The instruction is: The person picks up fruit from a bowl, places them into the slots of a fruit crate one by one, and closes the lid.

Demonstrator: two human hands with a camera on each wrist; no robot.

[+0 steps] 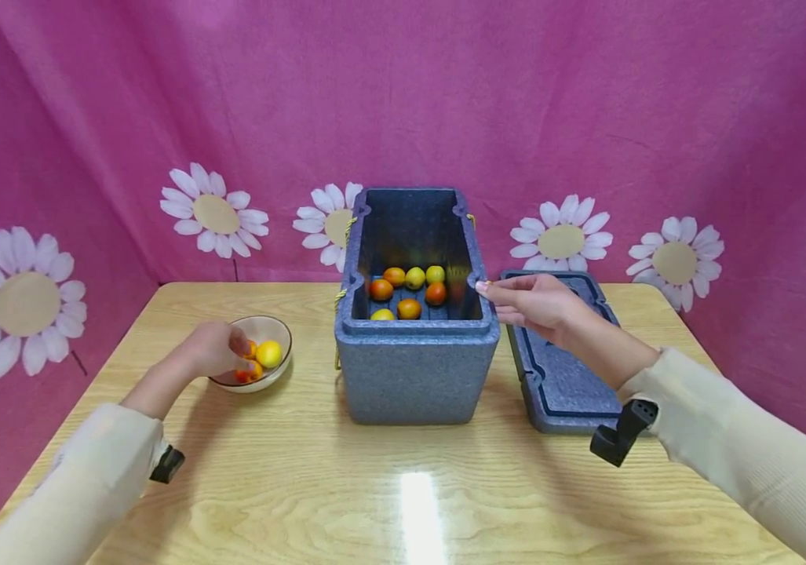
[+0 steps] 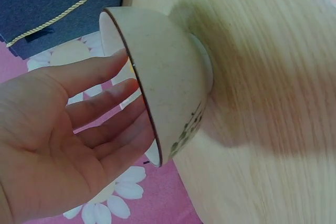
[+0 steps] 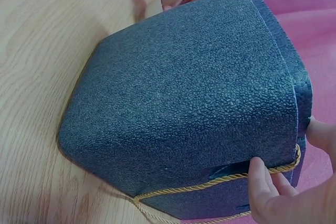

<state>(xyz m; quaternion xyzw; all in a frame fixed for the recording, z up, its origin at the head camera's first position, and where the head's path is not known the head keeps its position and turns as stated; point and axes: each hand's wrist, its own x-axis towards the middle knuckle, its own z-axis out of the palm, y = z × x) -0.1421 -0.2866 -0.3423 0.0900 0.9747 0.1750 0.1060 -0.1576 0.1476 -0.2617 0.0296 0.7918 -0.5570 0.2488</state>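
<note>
My left hand (image 1: 217, 350) reaches over the rim of a cream bowl (image 1: 280, 377) with a dark edge, its fingertips at the small round fruits inside. A yellow fruit (image 1: 269, 354) and red-orange fruits (image 1: 249, 373) lie there. In the left wrist view the bowl's wall (image 2: 163, 72) hides the fingertips and most of the fruit. My right hand (image 1: 540, 302) holds the right wall of a dark grey foam box (image 1: 417, 377), thumb at the top rim and fingers against the outside. Several red-orange fruits (image 1: 409, 308) and yellow fruits (image 1: 414, 278) lie on the box's floor.
The box's grey lid (image 1: 572, 384) lies on the wooden table (image 1: 268, 486), right of the box and under my right forearm. Yellow rope (image 3: 210, 183) runs along the box's side. A pink curtain (image 1: 403, 94) with white flowers hangs behind the table.
</note>
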